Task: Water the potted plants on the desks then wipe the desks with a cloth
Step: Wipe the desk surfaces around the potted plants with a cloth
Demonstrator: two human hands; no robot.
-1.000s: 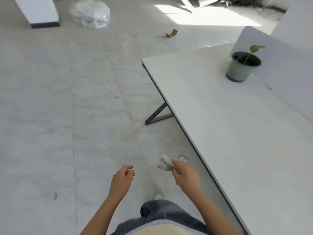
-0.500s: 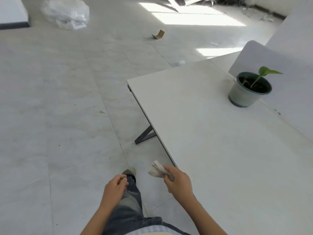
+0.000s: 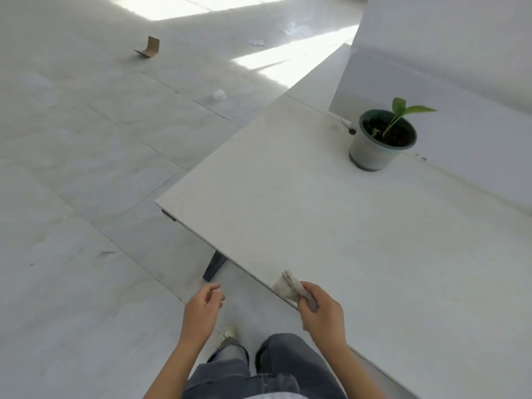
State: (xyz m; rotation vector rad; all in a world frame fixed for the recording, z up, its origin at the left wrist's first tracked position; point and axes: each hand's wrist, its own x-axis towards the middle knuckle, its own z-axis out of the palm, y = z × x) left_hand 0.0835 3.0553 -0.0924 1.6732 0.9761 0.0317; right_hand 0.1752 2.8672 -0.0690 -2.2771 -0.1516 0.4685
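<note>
Cloth (image 3: 290, 286) bunched in right hand (image 3: 322, 312) grip, over desk (image 3: 345, 226) edge; left hand (image 3: 201, 309) loosely curled, holding nothing.

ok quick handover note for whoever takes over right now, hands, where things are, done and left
Right hand grips a crumpled cloth at the near edge of the desk.
Left hand is empty, fingers loosely curled, over the floor.
Potted plant stands at the desk's far side by the white partition.
Watering: cannot tell if done; no watering vessel in view.
To do: wipe this desk.
</note>
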